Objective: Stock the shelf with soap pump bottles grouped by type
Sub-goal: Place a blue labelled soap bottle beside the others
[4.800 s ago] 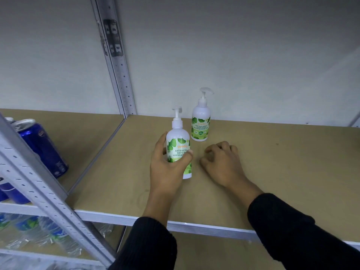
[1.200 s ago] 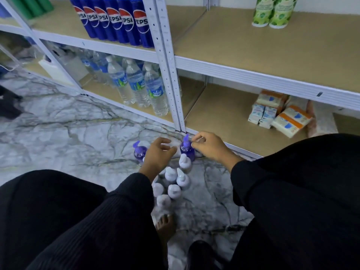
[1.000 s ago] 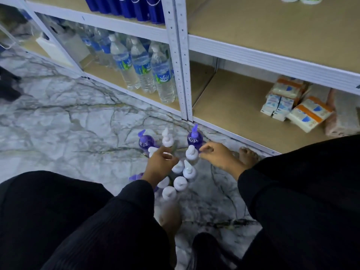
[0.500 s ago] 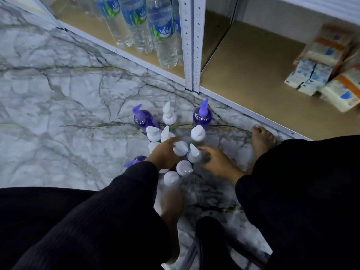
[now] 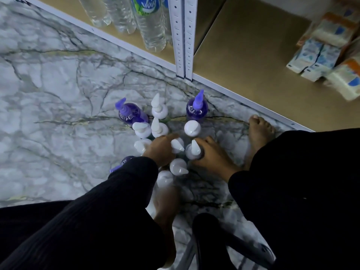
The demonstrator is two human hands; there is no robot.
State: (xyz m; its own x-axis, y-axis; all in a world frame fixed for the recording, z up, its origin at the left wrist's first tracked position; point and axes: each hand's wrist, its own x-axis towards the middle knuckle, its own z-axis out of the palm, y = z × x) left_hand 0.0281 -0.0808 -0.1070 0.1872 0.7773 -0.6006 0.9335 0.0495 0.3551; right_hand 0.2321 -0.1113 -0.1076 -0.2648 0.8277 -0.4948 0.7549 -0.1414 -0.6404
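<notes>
White pump heads crowded the marble floor (image 5: 58, 90) where the soap bottles stood in a tight cluster just in front of the shelving. Through the head camera I had my left hand (image 5: 159, 148) down among them, fingers curled beside one white-topped bottle (image 5: 177, 146), though the sleeve and the pumps hid whether it was truly gripped; I could not tell. My right hand (image 5: 212, 154) was wrapped partway round the neighbouring white-topped bottle (image 5: 192, 151), thumb and fingers on either side of its body, a loose hold and not a lift yet. Two purple bottles (image 5: 132, 114) stood at the far edge of the group, one (image 5: 196, 109) nearer the shelf post (image 5: 183, 36), and a third purple one (image 5: 124, 162) peeked out beside my left sleeve.

Further out, the bottom shelf (image 5: 243, 61) held packs of tissue (image 5: 319, 57) on the right and water bottles (image 5: 148, 22) left of the post.

The risk I judged greatest was a domino spill: the bottles stood touching or nearly so, top-heavy with their pumps, and drawing two out at once from the middle could clip the ones beside them. My sleeve hung close over the near bottles and could drag one down. A bare foot (image 5: 259, 129) was planted near the cluster too. Picking mixed colours would spoil the grouping
</notes>
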